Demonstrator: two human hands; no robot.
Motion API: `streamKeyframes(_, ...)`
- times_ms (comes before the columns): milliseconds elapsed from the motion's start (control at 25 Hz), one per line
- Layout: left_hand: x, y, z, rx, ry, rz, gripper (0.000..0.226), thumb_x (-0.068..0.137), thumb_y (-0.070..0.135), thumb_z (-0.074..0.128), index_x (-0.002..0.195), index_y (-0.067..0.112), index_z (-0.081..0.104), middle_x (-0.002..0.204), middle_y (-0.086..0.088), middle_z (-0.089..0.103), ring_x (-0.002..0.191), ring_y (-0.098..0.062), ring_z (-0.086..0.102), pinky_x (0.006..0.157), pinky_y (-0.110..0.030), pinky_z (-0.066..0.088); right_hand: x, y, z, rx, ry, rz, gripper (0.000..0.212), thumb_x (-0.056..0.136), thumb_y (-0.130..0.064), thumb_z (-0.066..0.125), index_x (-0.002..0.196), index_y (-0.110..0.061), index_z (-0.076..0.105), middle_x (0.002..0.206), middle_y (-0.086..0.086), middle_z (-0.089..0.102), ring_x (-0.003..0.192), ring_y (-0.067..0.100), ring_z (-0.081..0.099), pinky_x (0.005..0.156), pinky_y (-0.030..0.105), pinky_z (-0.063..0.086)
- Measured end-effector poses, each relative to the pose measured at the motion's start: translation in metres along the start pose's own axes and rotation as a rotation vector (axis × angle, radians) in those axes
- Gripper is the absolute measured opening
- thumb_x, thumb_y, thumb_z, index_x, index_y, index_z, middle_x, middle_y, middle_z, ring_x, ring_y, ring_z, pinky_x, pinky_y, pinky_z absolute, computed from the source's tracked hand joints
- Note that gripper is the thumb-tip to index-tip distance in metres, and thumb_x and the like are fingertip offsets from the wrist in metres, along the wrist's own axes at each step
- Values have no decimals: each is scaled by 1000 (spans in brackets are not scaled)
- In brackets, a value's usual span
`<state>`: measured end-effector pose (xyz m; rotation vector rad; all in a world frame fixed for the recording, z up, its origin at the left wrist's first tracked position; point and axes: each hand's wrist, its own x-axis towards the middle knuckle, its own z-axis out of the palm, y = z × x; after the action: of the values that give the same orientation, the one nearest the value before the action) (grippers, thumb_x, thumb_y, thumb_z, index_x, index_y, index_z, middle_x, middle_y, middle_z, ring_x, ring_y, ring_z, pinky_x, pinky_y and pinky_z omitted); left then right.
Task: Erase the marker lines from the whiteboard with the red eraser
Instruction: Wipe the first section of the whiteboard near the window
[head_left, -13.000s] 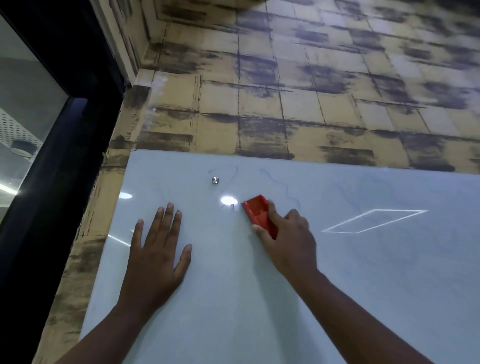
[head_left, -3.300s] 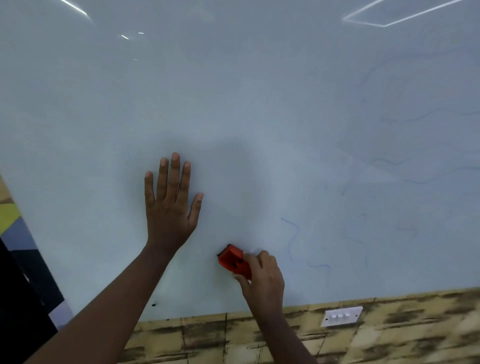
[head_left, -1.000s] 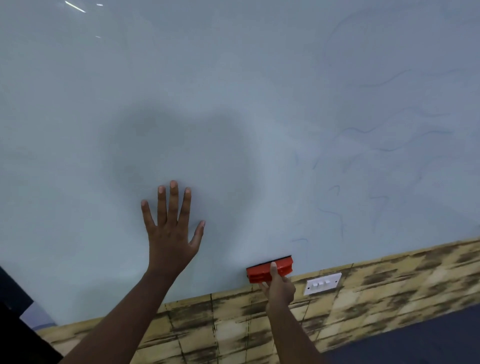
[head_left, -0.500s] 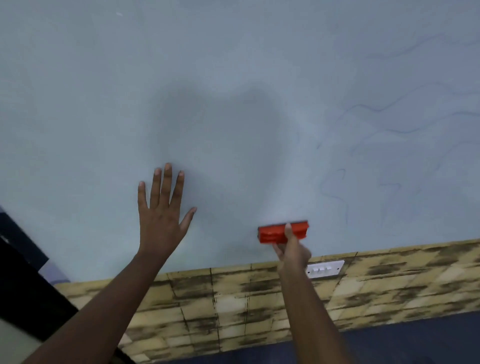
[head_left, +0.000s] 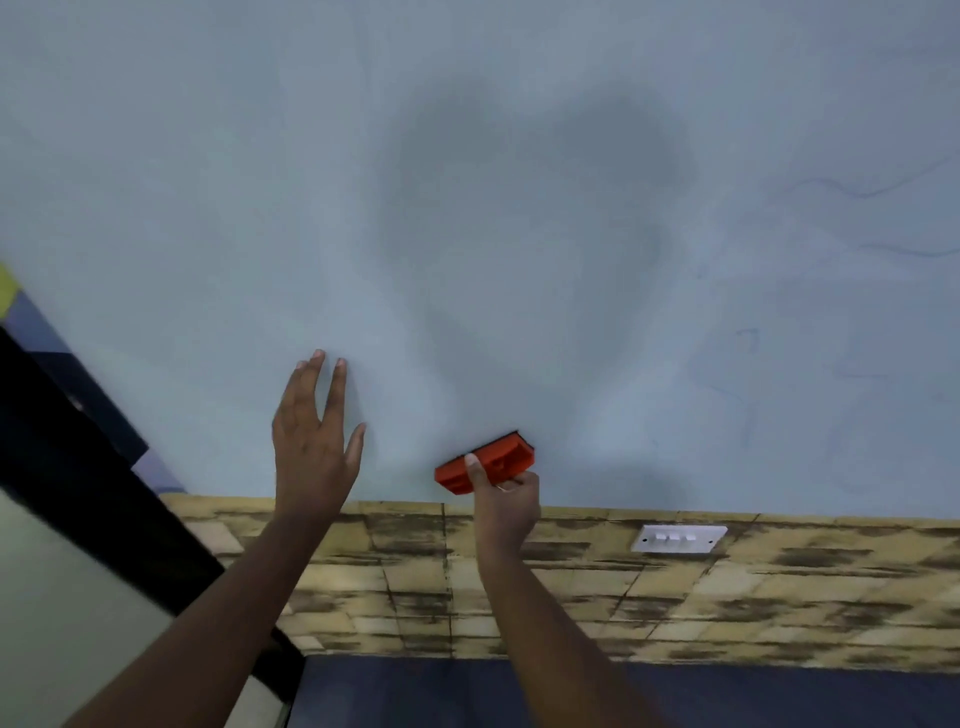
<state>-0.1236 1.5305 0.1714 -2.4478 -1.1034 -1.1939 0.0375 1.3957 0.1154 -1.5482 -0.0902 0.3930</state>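
Left hand (head_left: 311, 447) is raised against the whiteboard (head_left: 208, 182), fingers straight and loosely spread, thumb out to the right. The frame is blurred there, so whether the palm lies on the surface cannot be told; the fingertips appear to be at the surface. Left forearm runs in from the lower left corner.

Right hand (head_left: 506, 501) grips the eraser (head_left: 485, 462) from below: thumb up over its red back near the left end, other fingers curled under its lower right edge. Right forearm comes up from the bottom edge, near centre.

Eraser: red block, long axis tilted, right end higher than left. A dark strip shows along its upper edge, where it meets the board. It sits low on the whiteboard, just above the board's bottom edge, right of the left hand and apart from it.

Whiteboard: pale grey-blue, fills the upper two thirds of view. A large soft dark patch lies over its centre. Faint blue marker lines (head_left: 748, 384) show at right of the eraser, well apart from it; further wavy lines higher up near the right edge.

Below the board: wall (head_left: 779, 597) with a yellow-and-black mottled tile pattern. A white switch plate (head_left: 678, 539) is mounted on it just under the board's edge, right of the right hand. A dark frame (head_left: 78, 467) runs diagonally at left.
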Motion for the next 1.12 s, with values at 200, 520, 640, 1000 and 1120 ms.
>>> streamKeyframes(200,-26,-21,5,83,-100,128,92,87,12,83,165,5,35,170,-26,28,153,-46,37,110,-59,47,5,37,-6,-52,17,38,44,75,-33,90,104,-14,63,91,-6,69,83,15,67,67,22,50)
streamKeyframes(520,-28,14,30,-14,-107,244,93,80,18,90,160,5,45,164,-23,37,148,-42,40,111,-61,44,61,21,-58,168,396,250,30,85,-37,81,106,-19,70,101,3,73,96,27,71,93,50,59)
streamKeyframes(640,-18,34,37,-30,-48,282,86,85,25,86,160,7,46,163,-20,36,149,-38,37,116,-66,36,76,-36,-71,144,504,4,48,88,-51,73,124,-19,70,110,5,71,99,24,68,97,46,56)
streamKeyframes(1000,8,121,49,-89,-8,377,70,100,40,60,161,10,45,169,-14,34,154,-34,34,119,-63,28,75,-57,-72,358,373,108,47,95,-43,70,133,-17,64,118,7,68,102,24,68,85,49,63)
streamKeyframes(1120,8,132,55,-53,25,383,70,101,39,58,162,9,43,169,-15,32,154,-34,33,118,-63,29,113,-40,-119,494,329,388,44,99,-32,67,133,-6,57,121,18,64,103,34,67,78,53,62)
